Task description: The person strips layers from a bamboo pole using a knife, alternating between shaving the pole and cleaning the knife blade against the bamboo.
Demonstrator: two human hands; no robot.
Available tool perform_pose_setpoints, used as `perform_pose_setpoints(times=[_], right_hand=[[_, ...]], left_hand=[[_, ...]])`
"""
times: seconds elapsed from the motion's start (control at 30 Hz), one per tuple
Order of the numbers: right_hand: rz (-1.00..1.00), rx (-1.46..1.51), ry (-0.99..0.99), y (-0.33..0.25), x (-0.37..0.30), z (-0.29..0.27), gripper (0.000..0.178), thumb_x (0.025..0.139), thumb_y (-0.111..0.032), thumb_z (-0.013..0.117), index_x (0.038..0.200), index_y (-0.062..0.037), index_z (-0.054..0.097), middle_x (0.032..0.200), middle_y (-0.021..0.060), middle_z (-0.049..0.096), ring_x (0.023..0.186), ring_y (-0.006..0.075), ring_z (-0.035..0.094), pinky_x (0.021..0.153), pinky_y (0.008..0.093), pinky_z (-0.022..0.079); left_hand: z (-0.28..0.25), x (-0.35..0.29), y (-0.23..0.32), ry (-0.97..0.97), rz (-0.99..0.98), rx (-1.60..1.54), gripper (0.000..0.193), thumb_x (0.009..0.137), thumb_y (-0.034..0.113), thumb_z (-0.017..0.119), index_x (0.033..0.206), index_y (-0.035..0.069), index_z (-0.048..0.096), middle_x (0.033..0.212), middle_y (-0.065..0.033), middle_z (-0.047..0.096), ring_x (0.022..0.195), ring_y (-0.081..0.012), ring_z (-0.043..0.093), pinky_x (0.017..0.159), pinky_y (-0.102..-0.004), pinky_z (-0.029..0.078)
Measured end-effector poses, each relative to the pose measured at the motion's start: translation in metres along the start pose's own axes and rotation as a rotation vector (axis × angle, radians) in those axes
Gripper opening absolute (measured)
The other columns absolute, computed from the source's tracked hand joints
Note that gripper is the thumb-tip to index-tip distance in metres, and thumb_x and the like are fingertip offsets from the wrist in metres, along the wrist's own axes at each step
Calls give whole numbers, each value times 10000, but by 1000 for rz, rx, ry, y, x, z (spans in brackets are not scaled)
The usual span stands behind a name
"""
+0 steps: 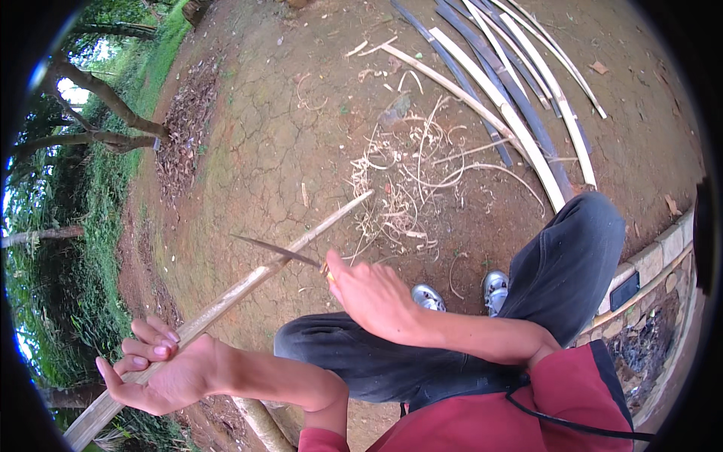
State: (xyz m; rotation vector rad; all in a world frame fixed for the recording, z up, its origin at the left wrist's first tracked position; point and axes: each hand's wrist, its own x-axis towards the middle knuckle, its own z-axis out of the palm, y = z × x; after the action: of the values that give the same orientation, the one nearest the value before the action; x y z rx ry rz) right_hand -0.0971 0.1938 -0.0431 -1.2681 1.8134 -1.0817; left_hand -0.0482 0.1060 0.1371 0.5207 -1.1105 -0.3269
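A long pale wooden stick [233, 295] runs slantwise from the lower left to a tapered point near the middle of the view. It lies across the palm of my left hand [184, 373], whose fingers curl loosely around it. My right hand [376, 297] is closed around the handle of a knife [271, 247], and only a bit of yellowish handle shows beside the fingers. The dark, narrow blade crosses the stick between my hands and points left. Whether its edge bites into the wood I cannot tell.
Curled wood shavings [407, 177] litter the dirt beyond my shoes [495, 290]. Several long split strips [520, 135], pale and dark, lie at the upper right. A phone [625, 290] rests on the low brick edging [663, 252] at my right. Trees [105, 90] stand at the left.
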Motion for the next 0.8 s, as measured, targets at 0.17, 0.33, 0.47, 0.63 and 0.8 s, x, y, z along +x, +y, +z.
perform_pose_setpoints(times=[0.17,0.33,0.47,0.63,0.8], right_hand=[[129,37,10,47,28,27,225,897,-105,512,1041,64,474,614,194,609,542,363,628,485,467,510],[15,33,-22,3,6,8,211,905,-104,502,1024,65,458,615,192,613,573,369,639,526,482,514],[26,-164,119,73,42,38,215,914,-125,506,1030,50,458,578,160,593,508,318,621,434,431,503],[67,12,12,50,34,48,239,906,-114,506,1065,64,492,569,161,589,507,302,622,445,419,509],[-70,20,60,14,17,39,218,910,-103,491,1066,45,456,534,103,581,449,288,598,406,405,494]], left_hand=[[3,-2,1,4,-21,31,405,787,233,599,527,171,294,468,5,223,428,-126,221,449,-258,174],[-7,6,-8,32,-11,8,380,801,249,595,549,160,324,472,16,219,424,-114,215,436,-253,163],[-3,8,-8,30,-15,-1,362,818,243,580,555,158,345,463,32,214,404,-94,214,407,-237,145],[-12,24,-19,172,-53,50,406,820,200,585,556,171,277,490,17,205,434,-112,222,446,-263,171],[-12,16,-15,101,-41,32,408,834,199,569,558,170,270,502,25,191,455,-107,204,500,-268,214]])
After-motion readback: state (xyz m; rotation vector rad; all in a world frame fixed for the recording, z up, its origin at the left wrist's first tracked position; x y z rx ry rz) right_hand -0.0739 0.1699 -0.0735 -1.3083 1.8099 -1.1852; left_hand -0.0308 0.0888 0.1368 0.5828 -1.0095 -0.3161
